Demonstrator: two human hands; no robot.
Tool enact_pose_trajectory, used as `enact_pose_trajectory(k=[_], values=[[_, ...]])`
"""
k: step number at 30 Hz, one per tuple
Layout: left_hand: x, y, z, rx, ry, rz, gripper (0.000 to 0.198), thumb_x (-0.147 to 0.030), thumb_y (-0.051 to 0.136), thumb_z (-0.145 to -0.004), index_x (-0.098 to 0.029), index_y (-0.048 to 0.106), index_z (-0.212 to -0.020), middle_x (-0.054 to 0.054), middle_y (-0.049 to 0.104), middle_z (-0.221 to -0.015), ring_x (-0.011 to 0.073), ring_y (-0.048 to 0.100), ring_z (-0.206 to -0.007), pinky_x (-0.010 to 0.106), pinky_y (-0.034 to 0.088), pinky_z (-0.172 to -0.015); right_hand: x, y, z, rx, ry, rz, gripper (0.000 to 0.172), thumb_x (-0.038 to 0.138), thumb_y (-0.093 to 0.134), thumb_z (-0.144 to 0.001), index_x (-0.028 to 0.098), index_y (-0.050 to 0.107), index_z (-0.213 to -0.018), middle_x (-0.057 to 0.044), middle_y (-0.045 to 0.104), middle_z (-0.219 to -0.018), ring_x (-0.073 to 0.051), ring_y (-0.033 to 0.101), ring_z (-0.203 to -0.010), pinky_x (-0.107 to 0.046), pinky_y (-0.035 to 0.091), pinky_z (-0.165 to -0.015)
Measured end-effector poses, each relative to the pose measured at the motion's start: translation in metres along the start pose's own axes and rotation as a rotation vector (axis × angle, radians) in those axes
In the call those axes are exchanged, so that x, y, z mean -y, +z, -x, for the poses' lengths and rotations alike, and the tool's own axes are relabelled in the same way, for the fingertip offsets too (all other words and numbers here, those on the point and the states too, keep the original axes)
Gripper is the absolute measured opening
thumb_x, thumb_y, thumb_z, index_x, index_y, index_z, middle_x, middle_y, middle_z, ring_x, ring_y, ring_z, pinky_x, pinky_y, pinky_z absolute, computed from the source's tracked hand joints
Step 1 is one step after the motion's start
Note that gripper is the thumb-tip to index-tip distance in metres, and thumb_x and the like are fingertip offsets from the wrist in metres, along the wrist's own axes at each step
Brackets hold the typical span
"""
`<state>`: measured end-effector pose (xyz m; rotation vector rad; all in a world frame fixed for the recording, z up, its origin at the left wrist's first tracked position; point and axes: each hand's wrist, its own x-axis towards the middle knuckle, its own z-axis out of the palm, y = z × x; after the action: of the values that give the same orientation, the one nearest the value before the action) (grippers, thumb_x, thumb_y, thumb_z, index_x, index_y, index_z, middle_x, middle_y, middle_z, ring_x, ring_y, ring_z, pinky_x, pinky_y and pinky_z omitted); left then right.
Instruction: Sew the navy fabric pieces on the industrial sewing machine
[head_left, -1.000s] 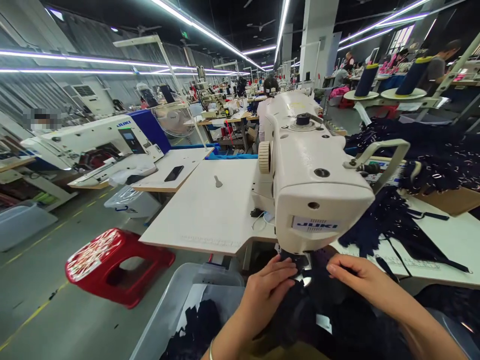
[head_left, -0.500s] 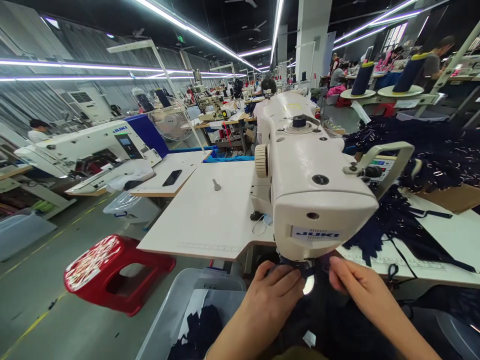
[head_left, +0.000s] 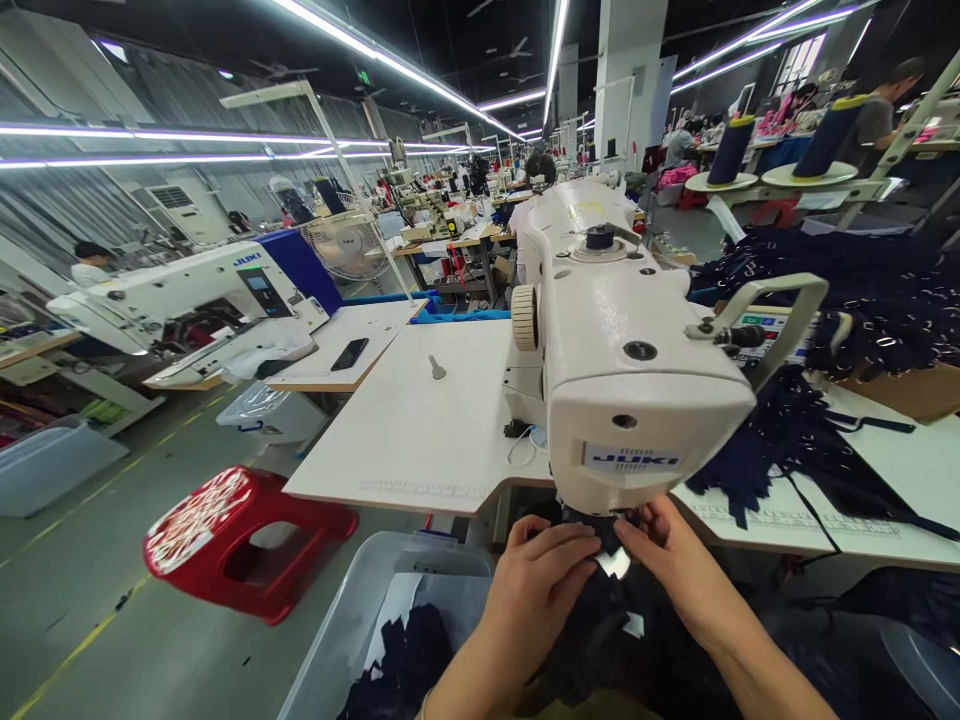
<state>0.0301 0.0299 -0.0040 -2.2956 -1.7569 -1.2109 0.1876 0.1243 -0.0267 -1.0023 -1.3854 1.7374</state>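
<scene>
Needle hidden beneath sewing machine head [head_left: 645, 415]. Dark fabric [head_left: 606, 535] partly covered by left hand [head_left: 544, 565]. Plastic bin [head_left: 345, 612] cut off at bottom edge. Ruler marks [head_left: 427, 489] too small.

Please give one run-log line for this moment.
left hand: on dark fabric | right hand: at dark fabric | sewing machine: head above hands

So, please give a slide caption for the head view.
Left hand and right hand handle dark fabric at a sewing machine.
</scene>
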Motion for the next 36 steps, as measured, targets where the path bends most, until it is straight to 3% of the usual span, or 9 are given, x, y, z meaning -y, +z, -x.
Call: enact_pose_trajectory(k=[6, 11, 16, 28, 36], values=[[0.001, -0.001, -0.002, 0.062, -0.006, 0.008, 0.016, -0.026, 0.054, -0.094, -0.025, 0.064, -0.107, 0.0, 0.072, -0.104, 0.0148, 0.066, -0.097, 0.035, 0.039, -0.091, -0.001, -0.001, 0.001, 0.055, 0.001, -0.117, 0.042, 0.042, 0.07, -0.079, 0.026, 0.054, -0.113, -0.006, 0.061, -0.117, -0.025, 0.053, -0.114, -0.038, 0.039, -0.1], [-0.003, -0.003, -0.005, 0.139, 0.022, -0.05, 0.017, -0.025, 0.051, -0.095, -0.026, 0.063, -0.109, -0.001, 0.071, -0.107, 0.0153, 0.064, -0.104, 0.036, 0.035, -0.092, -0.005, 0.001, 0.002, 0.038, 0.033, -0.162, 0.038, 0.044, 0.072, -0.077, 0.027, 0.054, -0.105, -0.004, 0.061, -0.113, -0.024, 0.051, -0.114, -0.038, 0.037, -0.102], [-0.004, -0.005, -0.006, 0.143, 0.055, -0.08, 0.019, -0.025, 0.048, -0.097, -0.025, 0.063, -0.108, 0.0, 0.071, -0.107, 0.0142, 0.064, -0.103, 0.034, 0.035, -0.091, -0.004, 0.001, 0.003, 0.047, 0.088, -0.182, 0.035, 0.045, 0.07, -0.078, 0.027, 0.05, -0.101, -0.003, 0.059, -0.108, -0.024, 0.048, -0.117, -0.037, 0.037, -0.101], [-0.005, -0.011, -0.015, 0.193, 0.196, -0.163, 0.023, -0.021, 0.043, -0.099, -0.022, 0.061, -0.112, 0.0, 0.071, -0.106, 0.0134, 0.063, -0.105, 0.032, 0.037, -0.091, -0.007, 0.001, 0.0, 0.025, 0.049, -0.148, 0.034, 0.045, 0.068, -0.078, 0.026, 0.053, -0.101, -0.003, 0.059, -0.107, -0.024, 0.051, -0.114, -0.037, 0.039, -0.1], [-0.002, -0.022, -0.017, 0.348, 0.222, -0.207, 0.024, -0.023, 0.044, -0.099, -0.025, 0.056, -0.12, -0.002, 0.068, -0.112, 0.013, 0.056, -0.116, 0.032, 0.031, -0.097, 0.002, -0.009, -0.004, 0.088, -0.001, 0.007, 0.032, 0.052, 0.059, -0.084, 0.026, 0.055, -0.104, -0.003, 0.062, -0.103, -0.023, 0.055, -0.106, -0.037, 0.042, -0.097]])
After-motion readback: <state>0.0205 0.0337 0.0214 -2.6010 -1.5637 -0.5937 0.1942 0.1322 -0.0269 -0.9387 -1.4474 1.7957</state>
